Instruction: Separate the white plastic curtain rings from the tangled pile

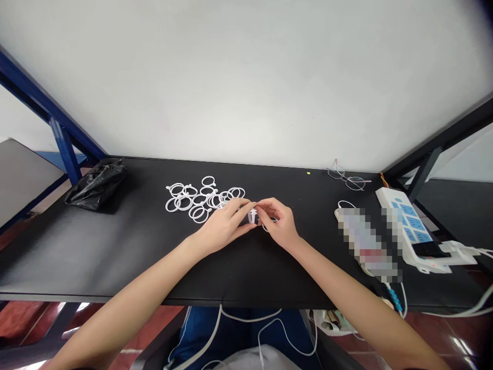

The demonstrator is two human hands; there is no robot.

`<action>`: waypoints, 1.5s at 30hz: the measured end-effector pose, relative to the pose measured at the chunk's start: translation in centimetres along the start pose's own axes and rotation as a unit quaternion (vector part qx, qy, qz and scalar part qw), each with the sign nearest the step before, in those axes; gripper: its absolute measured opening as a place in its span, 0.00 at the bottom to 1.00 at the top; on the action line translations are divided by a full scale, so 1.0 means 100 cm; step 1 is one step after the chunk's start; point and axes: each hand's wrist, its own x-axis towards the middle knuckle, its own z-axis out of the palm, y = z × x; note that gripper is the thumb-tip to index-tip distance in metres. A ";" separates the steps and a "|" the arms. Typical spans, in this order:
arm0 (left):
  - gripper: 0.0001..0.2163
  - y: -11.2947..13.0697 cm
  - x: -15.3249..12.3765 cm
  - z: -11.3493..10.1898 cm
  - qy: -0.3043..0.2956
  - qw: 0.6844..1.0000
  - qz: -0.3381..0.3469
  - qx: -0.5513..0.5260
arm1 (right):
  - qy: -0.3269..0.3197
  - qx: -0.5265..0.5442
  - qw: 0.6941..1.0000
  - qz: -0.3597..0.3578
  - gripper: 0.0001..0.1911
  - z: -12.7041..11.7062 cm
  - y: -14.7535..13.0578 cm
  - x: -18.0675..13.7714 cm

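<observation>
On the black table (115, 246) my two hands meet near the middle. My left hand (225, 223) and my right hand (279, 221) both pinch a small white plastic piece (253, 216) between their fingertips; a white ring shows partly under the right fingers. Just behind and left of my left hand lies a heap of several white plastic rings (202, 198), spread flat on the tabletop.
A crumpled black plastic bag (98, 185) lies at the far left. A pair of glasses (348, 179) rests at the back right. A white power strip with blue sockets (410, 226) and cables lies at the right, next to a blurred-out object (365, 241). A white wall stands behind.
</observation>
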 end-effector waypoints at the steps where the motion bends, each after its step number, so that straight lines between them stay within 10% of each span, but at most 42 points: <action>1: 0.19 0.000 0.000 0.000 -0.005 1.000 -0.005 -0.003 | 0.007 -0.015 0.999 -0.027 0.07 -0.001 0.000 -0.001; 7: 0.21 0.000 -0.002 -0.002 -0.029 0.999 -0.013 -0.039 | 0.016 -0.085 0.985 -0.148 0.07 -0.001 -0.005 -0.005; 16: 0.21 0.000 -0.003 0.001 0.025 0.978 -0.076 -0.194 | 0.028 -0.033 0.991 -0.123 0.05 0.002 -0.008 -0.008; 45: 0.06 0.002 0.004 -0.017 -0.062 0.946 -0.157 -0.277 | -0.171 -0.145 0.959 -0.173 0.13 0.000 -0.005 -0.011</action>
